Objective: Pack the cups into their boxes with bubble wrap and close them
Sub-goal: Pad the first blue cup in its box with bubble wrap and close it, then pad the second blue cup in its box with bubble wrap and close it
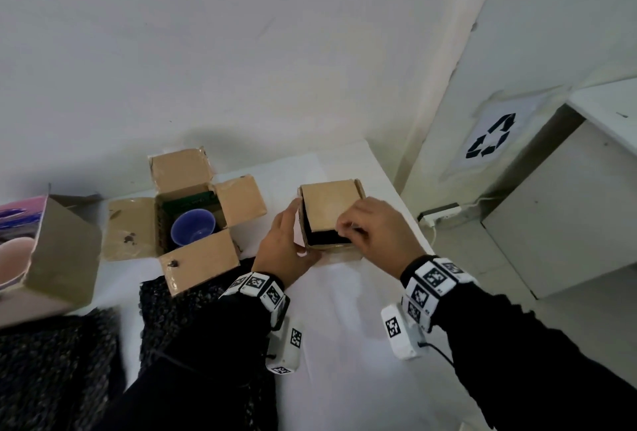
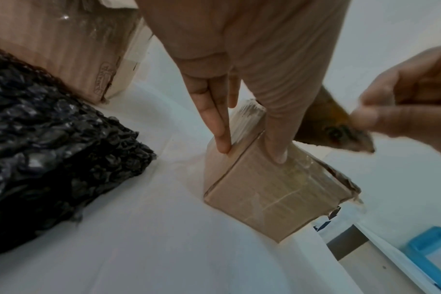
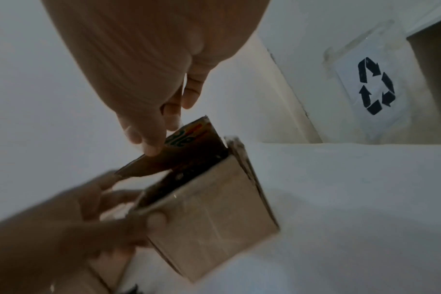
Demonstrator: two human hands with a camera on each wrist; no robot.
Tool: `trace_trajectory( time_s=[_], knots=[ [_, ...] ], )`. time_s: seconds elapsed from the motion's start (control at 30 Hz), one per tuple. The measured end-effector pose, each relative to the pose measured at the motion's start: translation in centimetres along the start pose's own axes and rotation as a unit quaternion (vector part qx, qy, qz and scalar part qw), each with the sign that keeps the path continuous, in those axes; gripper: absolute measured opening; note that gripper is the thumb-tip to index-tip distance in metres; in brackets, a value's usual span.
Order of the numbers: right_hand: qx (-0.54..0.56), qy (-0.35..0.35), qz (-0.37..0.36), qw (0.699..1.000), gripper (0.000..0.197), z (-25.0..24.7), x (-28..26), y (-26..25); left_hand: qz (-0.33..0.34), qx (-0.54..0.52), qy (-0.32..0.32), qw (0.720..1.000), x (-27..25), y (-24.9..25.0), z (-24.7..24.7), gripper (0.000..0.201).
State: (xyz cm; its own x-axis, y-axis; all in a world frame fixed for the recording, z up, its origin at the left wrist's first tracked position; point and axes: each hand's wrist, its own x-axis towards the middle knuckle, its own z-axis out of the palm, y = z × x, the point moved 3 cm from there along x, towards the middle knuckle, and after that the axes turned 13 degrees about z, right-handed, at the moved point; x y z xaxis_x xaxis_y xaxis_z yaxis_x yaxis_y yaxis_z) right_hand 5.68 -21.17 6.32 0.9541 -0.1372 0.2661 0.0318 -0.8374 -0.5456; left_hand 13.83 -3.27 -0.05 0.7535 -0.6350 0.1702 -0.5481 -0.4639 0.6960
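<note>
Both hands were on the small box [image 1: 331, 215], sitting at the right of the white table [image 1: 344, 344]. The left hand [image 1: 284, 248] steadied it, straight fingers [image 2: 220, 127] pressed flat against its left side and thumb along the near face, bracing rather than curling round. The right hand [image 1: 370, 234] pinched the near edge of the top flap [image 3: 186, 148], thumb and fingertips closed on the card, the flap partly lowered with a dark gap showing at the near side.

To do this well, I'd say: keep that left brace firm so the box didn't skid, bring the flap down square, and tuck any side flaps under first so the lid sat flush.

Over to the left, the open box [image 1: 188, 220] stood with all four flaps splayed and a blue cup [image 1: 193, 227] upright inside, unwrapped as far as could be seen. Black bubble wrap [image 1: 179, 313] lay on the near side of it, partly under the left sleeve.

Whether a cup sat inside the small box couldn't be told; only darkness showed through the gap. A printed box [image 1: 44, 251] at the far left was cut off by the edge. Printing on the flap's underside was too blurred to read, and both wrist views were smeared with motion.
</note>
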Motion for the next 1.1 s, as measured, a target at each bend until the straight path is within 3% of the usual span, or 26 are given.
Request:
trace_trajectory(
  time_s=[0.17, 0.33, 0.5, 0.6, 0.67, 0.83, 0.93, 1.1],
  knots=[
    [-0.094, -0.038, -0.029, 0.994, 0.011, 3.3, -2.2, 2.0, -0.015, -0.001, 0.007, 1.0, -0.1, 0.0, 0.6, 0.1],
    [-0.142, 0.019, -0.06, 0.988, 0.019, 4.1, -2.9, 2.4, 0.013, 0.014, -0.024, 1.0, -0.6, 0.1, 0.9, 0.069],
    [-0.141, 0.065, -0.107, 0.982, 0.016, 4.6, -4.2, 3.2, 0.018, 0.0, -0.025, 1.0, -1.0, 0.1, 0.7, 0.057],
    [-0.134, 0.039, -0.074, 0.987, 0.015, 5.4, -5.4, 4.0, -0.012, 0.051, 0.002, 0.999, -0.7, 0.7, 1.1, 0.045],
    [-0.111, 0.029, -0.036, 0.993, 0.012, 5.2, -5.9, 4.0, -0.023, 0.08, 0.021, 0.996, -0.6, 1.0, 1.5, 0.049],
    [-0.037, 0.107, 0.085, 0.99, 0.029, 2.6, -4.1, 4.4, -0.034, 0.069, 0.031, 0.997, -0.7, 1.3, 2.0, 0.057],
    [-0.059, 0.052, 0.132, 0.988, 0.051, 2.4, -2.1, 4.9, -0.021, 0.049, 0.018, 0.998, -1.0, 0.9, 1.9, 0.056],
    [0.033, -0.017, 0.156, 0.987, 0.046, 3.2, -1.3, 6.1, -0.022, 0.073, -0.006, 0.997, -0.8, 0.8, 1.6, 0.054]
  ],
)
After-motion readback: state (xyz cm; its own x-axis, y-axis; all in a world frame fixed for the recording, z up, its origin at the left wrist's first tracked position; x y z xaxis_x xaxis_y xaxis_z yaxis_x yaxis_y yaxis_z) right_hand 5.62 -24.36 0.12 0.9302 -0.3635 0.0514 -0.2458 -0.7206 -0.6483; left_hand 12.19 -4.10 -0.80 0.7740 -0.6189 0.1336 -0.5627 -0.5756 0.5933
